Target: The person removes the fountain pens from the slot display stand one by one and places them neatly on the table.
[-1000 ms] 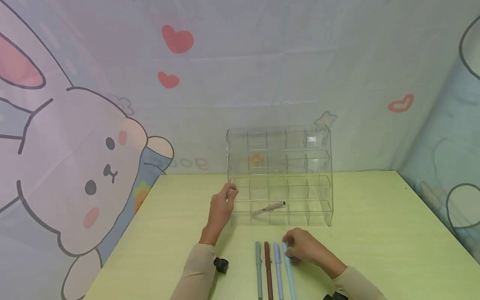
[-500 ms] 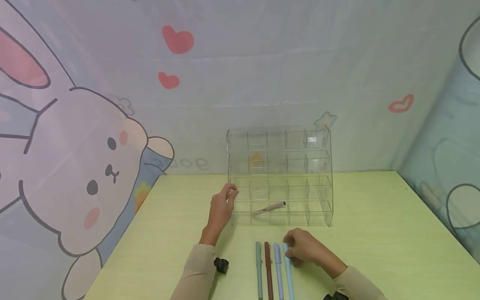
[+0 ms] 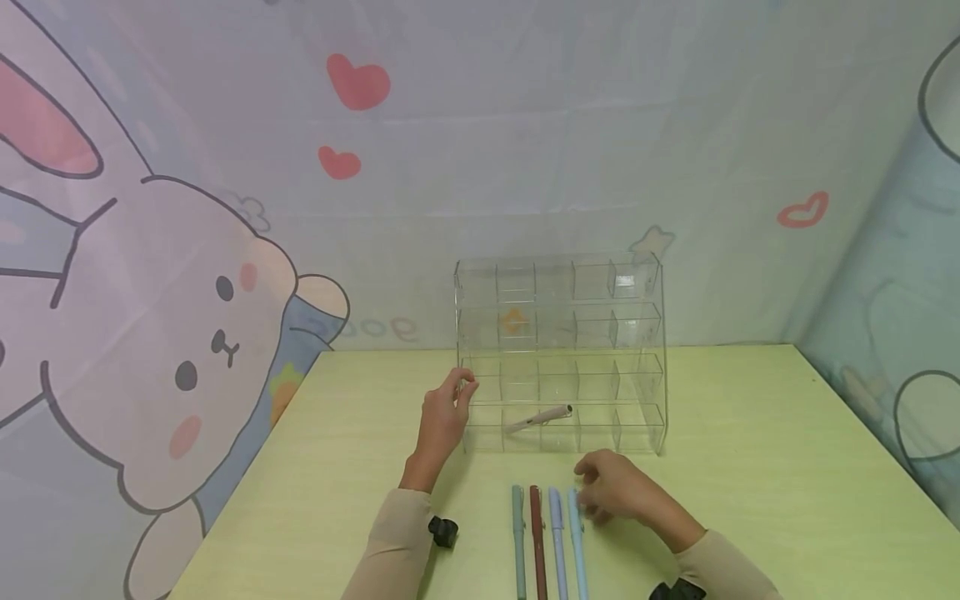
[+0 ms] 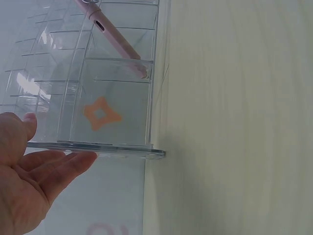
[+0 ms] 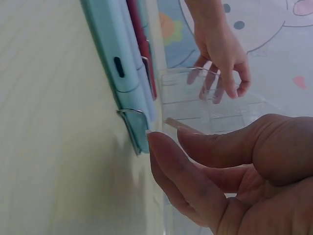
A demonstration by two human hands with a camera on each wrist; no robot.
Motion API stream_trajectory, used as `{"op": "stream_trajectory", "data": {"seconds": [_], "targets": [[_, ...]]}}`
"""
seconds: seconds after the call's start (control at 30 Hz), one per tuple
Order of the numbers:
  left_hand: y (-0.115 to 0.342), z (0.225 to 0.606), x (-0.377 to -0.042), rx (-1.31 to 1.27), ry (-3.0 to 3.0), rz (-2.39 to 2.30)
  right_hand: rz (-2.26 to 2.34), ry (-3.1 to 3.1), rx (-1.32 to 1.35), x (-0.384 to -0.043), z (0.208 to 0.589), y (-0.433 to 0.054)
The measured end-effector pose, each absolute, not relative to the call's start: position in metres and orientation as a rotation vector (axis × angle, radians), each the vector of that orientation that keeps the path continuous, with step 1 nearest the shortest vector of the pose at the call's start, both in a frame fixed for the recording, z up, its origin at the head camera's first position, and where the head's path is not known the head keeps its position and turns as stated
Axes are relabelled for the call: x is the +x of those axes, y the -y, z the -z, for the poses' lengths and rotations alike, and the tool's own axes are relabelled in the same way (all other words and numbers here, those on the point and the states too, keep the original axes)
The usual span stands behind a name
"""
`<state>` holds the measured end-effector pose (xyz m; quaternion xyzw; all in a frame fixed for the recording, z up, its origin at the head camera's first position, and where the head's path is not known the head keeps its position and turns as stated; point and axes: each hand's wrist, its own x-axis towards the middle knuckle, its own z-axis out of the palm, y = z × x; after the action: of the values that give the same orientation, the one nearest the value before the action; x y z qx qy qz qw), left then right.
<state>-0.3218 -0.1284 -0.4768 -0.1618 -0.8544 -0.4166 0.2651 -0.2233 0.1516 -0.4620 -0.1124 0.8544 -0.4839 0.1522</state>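
A clear acrylic rack (image 3: 558, 383) with rows of compartments stands upright on the table. My left hand (image 3: 444, 417) pinches its left side panel, thumb on one face and fingers on the other, as the left wrist view shows. A pink pen (image 4: 115, 41) leans slanted in the bottom row. In front of the rack lie a green pen (image 3: 518, 533), a dark red pen (image 3: 537, 533), a lavender pen (image 3: 557, 533) and a light blue pen (image 5: 115, 58), side by side. Loosely bent and holding nothing, my right hand (image 3: 611, 487) hovers beside the light blue pen's capped end.
The pale yellow-green table (image 3: 750, 467) extends to both sides of the rack. Behind it hangs a cloth backdrop (image 3: 562, 125) printed with a rabbit and hearts. Black wrist cameras (image 3: 443, 532) sit at both sleeves.
My right hand has let go of the light blue pen and shifted slightly right. Earlier that pen straightened a little alongside the others. My left hand stays on the rack.
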Motion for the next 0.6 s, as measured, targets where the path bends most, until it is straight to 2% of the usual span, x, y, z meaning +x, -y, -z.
{"op": "stream_trajectory", "data": {"seconds": [0.6], "targets": [[0.128, 0.477, -0.322, -0.448, 2.313, 1.122, 1.431, -2.616, -0.377, -0.224, 0.420, -0.178]]}}
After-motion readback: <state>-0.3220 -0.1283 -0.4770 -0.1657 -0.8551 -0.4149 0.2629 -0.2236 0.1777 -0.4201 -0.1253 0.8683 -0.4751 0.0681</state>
